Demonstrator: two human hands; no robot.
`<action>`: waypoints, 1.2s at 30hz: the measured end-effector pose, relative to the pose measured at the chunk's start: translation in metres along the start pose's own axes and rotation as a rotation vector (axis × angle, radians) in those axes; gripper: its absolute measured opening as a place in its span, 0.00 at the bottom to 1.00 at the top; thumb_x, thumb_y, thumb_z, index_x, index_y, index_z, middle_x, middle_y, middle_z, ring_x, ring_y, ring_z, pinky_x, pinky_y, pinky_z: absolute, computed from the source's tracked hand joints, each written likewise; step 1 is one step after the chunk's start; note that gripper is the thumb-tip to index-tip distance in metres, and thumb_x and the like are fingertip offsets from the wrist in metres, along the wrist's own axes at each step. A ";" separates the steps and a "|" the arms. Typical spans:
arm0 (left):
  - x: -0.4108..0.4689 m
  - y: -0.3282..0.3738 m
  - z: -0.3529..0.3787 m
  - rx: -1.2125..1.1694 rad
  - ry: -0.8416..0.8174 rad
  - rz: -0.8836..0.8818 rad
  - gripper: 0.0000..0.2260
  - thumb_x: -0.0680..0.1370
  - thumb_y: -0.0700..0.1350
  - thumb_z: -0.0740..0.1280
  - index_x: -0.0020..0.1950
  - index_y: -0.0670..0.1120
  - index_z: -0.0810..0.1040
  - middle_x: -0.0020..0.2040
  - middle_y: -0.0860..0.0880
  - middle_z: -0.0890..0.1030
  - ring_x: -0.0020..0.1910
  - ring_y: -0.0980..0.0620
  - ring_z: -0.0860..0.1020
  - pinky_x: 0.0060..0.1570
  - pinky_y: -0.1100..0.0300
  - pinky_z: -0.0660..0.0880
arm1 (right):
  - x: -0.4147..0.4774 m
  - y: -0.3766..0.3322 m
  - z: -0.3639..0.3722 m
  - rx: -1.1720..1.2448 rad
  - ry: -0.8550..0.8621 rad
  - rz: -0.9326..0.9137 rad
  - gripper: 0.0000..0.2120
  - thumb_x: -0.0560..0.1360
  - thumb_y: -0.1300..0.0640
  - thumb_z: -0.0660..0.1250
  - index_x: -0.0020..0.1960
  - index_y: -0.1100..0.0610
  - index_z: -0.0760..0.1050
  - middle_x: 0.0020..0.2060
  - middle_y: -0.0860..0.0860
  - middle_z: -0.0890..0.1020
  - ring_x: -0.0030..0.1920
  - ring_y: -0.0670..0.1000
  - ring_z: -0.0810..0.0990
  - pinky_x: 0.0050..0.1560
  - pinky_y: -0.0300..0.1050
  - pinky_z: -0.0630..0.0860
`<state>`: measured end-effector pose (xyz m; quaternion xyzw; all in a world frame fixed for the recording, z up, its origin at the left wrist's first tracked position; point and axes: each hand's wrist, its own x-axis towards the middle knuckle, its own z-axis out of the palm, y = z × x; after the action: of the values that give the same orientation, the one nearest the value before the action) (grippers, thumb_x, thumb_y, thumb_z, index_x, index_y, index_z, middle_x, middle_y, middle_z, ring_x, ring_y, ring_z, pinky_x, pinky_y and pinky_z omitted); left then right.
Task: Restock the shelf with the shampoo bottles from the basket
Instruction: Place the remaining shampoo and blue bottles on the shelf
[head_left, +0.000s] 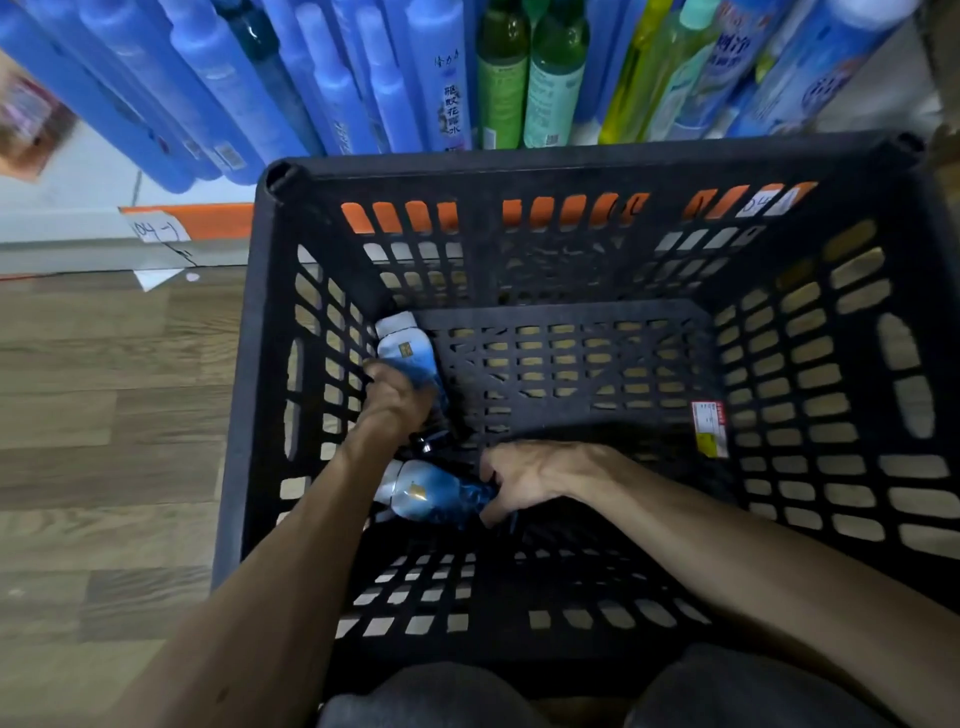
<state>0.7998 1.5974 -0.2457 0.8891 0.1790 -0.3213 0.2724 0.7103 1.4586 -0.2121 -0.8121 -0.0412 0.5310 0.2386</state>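
A deep black slotted basket (597, 171) stands on the floor right in front of the shelf. Two blue-and-white shampoo bottles lie on its bottom along the left wall. My left hand (397, 397) reaches down and grips the farther bottle (402, 343) around its lower half. My right hand (524, 475) grips the dark-blue end of the nearer bottle (426, 491), which lies on its side. The rest of the basket floor shows only a small label.
The shelf (78, 228) behind the basket carries rows of blue bottles (322, 78), two green bottles (530, 78) and light blue and yellow ones at right. An orange price strip runs along its edge. Wooden floor (104, 415) lies to the left. My knees press against the near basket wall.
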 end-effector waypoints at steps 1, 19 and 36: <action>0.001 0.001 0.001 -0.011 0.009 -0.001 0.35 0.76 0.47 0.70 0.74 0.33 0.55 0.69 0.34 0.69 0.65 0.37 0.72 0.62 0.50 0.73 | 0.001 -0.001 0.003 0.008 0.010 -0.015 0.25 0.73 0.48 0.72 0.65 0.59 0.73 0.59 0.56 0.79 0.57 0.57 0.78 0.60 0.53 0.76; -0.002 0.012 0.016 -0.647 -0.058 -0.198 0.12 0.70 0.40 0.76 0.46 0.39 0.76 0.48 0.42 0.79 0.45 0.46 0.77 0.41 0.55 0.77 | 0.010 -0.004 0.009 -0.085 0.000 -0.016 0.19 0.73 0.48 0.72 0.57 0.58 0.76 0.48 0.54 0.79 0.47 0.55 0.78 0.39 0.40 0.70; -0.161 0.085 -0.107 -0.509 -0.092 0.129 0.12 0.73 0.38 0.73 0.54 0.35 0.80 0.46 0.45 0.80 0.32 0.56 0.76 0.24 0.71 0.72 | -0.192 0.026 -0.064 0.405 0.316 0.270 0.12 0.68 0.50 0.74 0.35 0.56 0.75 0.33 0.51 0.78 0.38 0.51 0.77 0.35 0.42 0.66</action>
<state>0.7751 1.5715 -0.0379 0.7860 0.1845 -0.2877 0.5151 0.6789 1.3523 -0.0414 -0.8187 0.2120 0.4223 0.3264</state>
